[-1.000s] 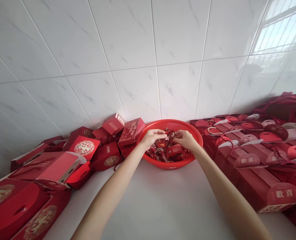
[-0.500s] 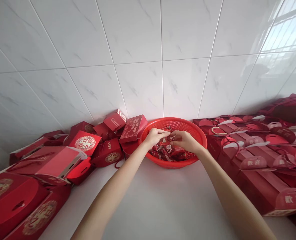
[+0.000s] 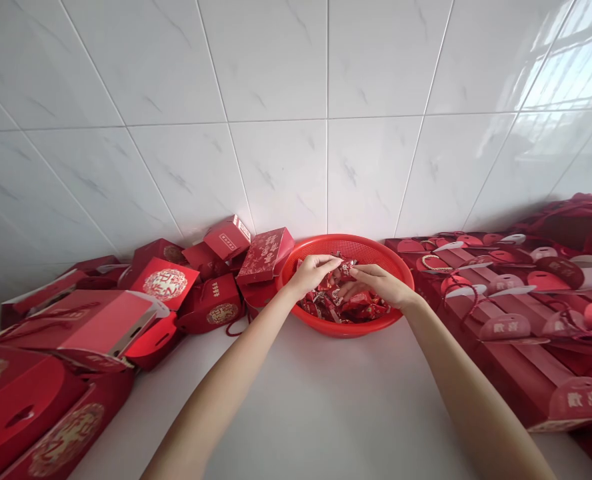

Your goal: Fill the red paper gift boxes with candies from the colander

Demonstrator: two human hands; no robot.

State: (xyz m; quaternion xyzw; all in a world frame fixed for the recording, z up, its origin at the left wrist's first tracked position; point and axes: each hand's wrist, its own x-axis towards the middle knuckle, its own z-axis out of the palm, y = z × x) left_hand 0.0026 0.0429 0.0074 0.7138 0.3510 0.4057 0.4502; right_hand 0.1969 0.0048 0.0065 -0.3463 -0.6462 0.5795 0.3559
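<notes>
Both hands are over a red plastic basket (image 3: 346,329) that holds many red-wrapped candies (image 3: 359,308). My left hand (image 3: 312,275) is at the left side of the basket, its thumb and fingertips pinched together; what they hold, if anything, is too small to make out. Just right of it, my right hand (image 3: 380,285) has its fingers apart and reaching left and down over the candies, with nothing visible gripped. A small red wrapper (image 3: 347,267) shows between the two hands.
Red gift boxes (image 3: 93,323) lie in a loose pile on the left of the white table (image 3: 326,400). Rows of red handled boxes (image 3: 506,327) fill the right side. A tiled wall (image 3: 281,173) rises right behind the basket.
My right hand has moved slightly right, away from my left hand, and its fingers have spread. My left hand keeps nearly the same place. The view has shifted a little.
</notes>
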